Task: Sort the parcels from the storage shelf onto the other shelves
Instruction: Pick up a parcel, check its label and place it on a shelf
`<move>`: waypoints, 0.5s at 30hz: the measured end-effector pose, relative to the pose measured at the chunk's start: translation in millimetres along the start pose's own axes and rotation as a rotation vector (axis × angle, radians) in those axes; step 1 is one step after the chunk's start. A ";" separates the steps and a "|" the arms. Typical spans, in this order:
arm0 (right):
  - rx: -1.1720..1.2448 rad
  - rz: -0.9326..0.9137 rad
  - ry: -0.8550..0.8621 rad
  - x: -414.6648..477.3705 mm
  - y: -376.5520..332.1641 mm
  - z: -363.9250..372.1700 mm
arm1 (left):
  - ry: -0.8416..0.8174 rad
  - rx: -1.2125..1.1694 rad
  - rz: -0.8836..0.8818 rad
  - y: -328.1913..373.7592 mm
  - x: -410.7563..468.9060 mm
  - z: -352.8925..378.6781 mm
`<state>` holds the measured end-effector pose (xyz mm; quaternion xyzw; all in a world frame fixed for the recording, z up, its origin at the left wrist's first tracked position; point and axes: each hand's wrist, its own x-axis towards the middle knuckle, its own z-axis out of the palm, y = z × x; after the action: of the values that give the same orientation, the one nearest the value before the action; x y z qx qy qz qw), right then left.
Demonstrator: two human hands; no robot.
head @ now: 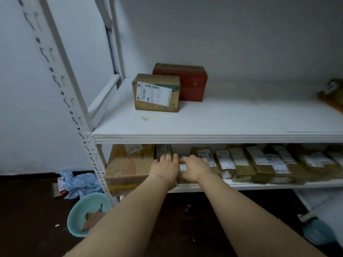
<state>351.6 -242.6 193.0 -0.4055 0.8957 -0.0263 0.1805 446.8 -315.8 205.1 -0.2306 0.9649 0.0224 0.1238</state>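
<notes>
Both my hands reach into the lower shelf (259,185). My left hand (165,168) and my right hand (194,168) lie side by side on a small brown parcel (182,166) with a white label, fingers curled over its top; most of it is hidden under them. A large brown box (128,167) stands just left of it. To the right runs a row of several labelled brown parcels (259,162). On the upper shelf (222,134) stand a brown box with a shipping label (156,92) and a red box (187,81) behind it.
A white slotted upright (74,115) frames the rack's left side. On the dark floor at the left lie a teal bowl (83,214), crumpled blue plastic (79,183) and a small red-and-white carton (62,184). Another parcel (332,93) sits at the upper shelf's far right.
</notes>
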 end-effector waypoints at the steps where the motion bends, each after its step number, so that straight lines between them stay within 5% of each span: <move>1: -0.018 -0.023 0.032 -9.4 0.2 -13.6 | 0.050 -0.017 0.004 3.5 -6.2 -12.2; 10: 0.096 -0.113 0.260 -10.0 -12.0 -104.8 | 0.345 -0.101 -0.103 -12.1 12.9 -88.2; 15: 0.242 -0.102 0.371 41.7 -24.9 -147.3 | 0.442 -0.394 -0.296 -60.5 53.2 -118.6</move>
<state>293.5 -304.5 322.7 -0.4137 0.8823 -0.2170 0.0582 401.0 -405.1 307.5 -0.3872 0.9015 0.1395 -0.1338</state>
